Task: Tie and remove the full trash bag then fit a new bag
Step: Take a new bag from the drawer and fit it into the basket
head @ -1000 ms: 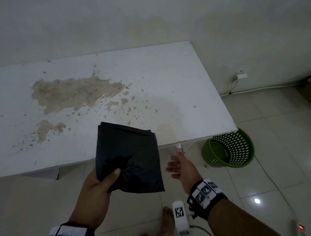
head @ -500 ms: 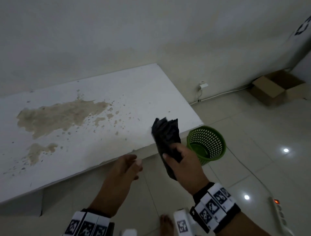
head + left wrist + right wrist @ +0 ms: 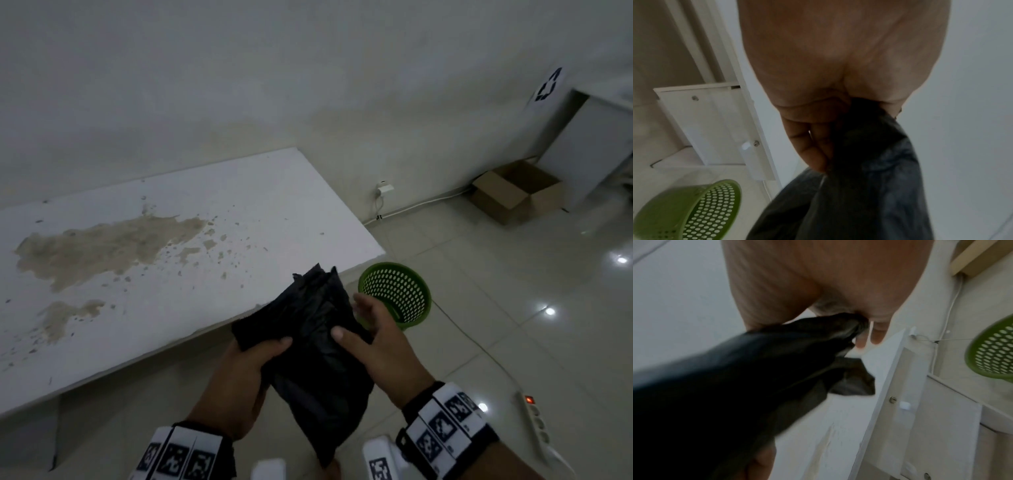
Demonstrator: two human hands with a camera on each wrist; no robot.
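Note:
A folded black trash bag (image 3: 315, 346) hangs in front of me, held by both hands just off the table's front edge. My left hand (image 3: 255, 356) grips its left side, thumb on top. My right hand (image 3: 352, 329) pinches its right side, thumb on the plastic and fingers behind. The left wrist view shows fingers (image 3: 813, 146) curled on the bag (image 3: 869, 186). In the right wrist view the bag (image 3: 735, 386) runs from the fingertips (image 3: 875, 335) down to the left. The empty green perforated bin (image 3: 397, 294) stands on the floor just right of my right hand.
A white table (image 3: 171, 257) with brown stains fills the left. On the tiled floor lie a power strip (image 3: 537, 425) with a red light and a thin cable. An open cardboard box (image 3: 513, 195) and a white cabinet (image 3: 589, 154) stand by the far wall.
The bag passed from the left hand to the right, and now both hands hold it, partly spread. My view has swung up and right, bringing the box and cabinet into sight.

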